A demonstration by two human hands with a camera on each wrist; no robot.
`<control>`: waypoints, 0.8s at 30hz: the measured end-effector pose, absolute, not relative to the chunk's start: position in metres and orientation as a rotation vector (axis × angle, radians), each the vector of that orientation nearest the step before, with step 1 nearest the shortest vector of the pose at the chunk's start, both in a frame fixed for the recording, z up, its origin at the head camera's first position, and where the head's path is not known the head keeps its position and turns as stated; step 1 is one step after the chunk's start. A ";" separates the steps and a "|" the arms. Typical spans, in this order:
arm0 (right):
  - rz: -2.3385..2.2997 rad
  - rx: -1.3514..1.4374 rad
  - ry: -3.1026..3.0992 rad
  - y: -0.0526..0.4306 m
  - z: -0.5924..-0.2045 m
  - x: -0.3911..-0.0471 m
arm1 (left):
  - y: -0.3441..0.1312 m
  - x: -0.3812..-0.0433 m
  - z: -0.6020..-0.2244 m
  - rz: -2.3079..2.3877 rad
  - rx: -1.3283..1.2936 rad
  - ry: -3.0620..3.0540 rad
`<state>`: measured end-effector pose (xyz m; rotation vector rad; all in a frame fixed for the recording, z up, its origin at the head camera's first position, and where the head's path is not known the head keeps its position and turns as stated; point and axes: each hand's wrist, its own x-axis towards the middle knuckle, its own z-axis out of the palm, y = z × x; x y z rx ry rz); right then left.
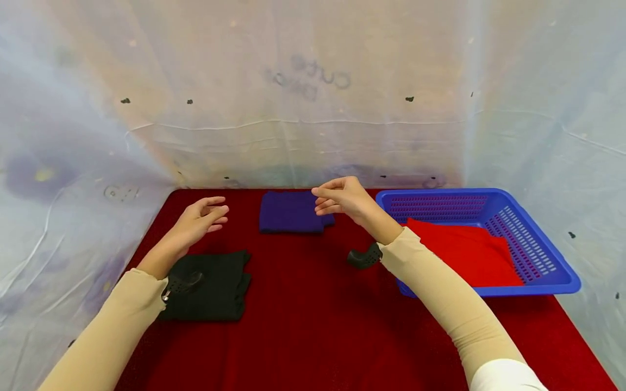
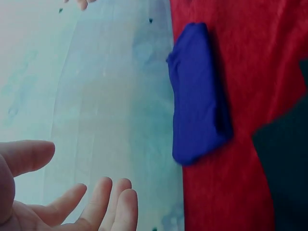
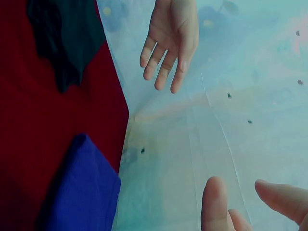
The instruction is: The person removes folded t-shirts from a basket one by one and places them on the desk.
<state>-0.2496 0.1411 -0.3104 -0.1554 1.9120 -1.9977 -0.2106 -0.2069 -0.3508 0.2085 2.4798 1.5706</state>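
Observation:
My left hand [image 1: 200, 219] hovers over the left side of the table, fingers loosely extended and holding nothing. Beneath its wrist lies a folded dark green, nearly black cloth [image 1: 210, 288]. A folded blue cloth [image 1: 288, 213] rests at the back middle of the table. My right hand [image 1: 344, 198] is raised beside it and overlaps its right edge in the head view. In the right wrist view the thumb and fingers of the right hand stand apart with nothing between them. The left wrist view shows the blue cloth [image 2: 197, 96] away from the left fingers [image 2: 98, 202].
A blue plastic basket [image 1: 562, 271] with perforated sides stands on the right, a red cloth [image 1: 459, 255] inside it. Red fabric [image 1: 303, 326] covers the table. Pale plastic sheeting [image 1: 313, 141] hangs behind and along both sides. Dark camera mounts [image 1: 364, 257] stick out from the wrists.

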 end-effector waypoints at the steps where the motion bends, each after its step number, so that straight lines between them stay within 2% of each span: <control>1: -1.999 -0.150 1.917 0.145 -0.310 -0.250 | -0.203 -0.213 -0.350 1.581 0.216 2.468; 24: -2.033 -0.081 2.023 0.214 -0.306 -0.254 | -0.146 -0.233 -0.338 1.714 0.247 2.314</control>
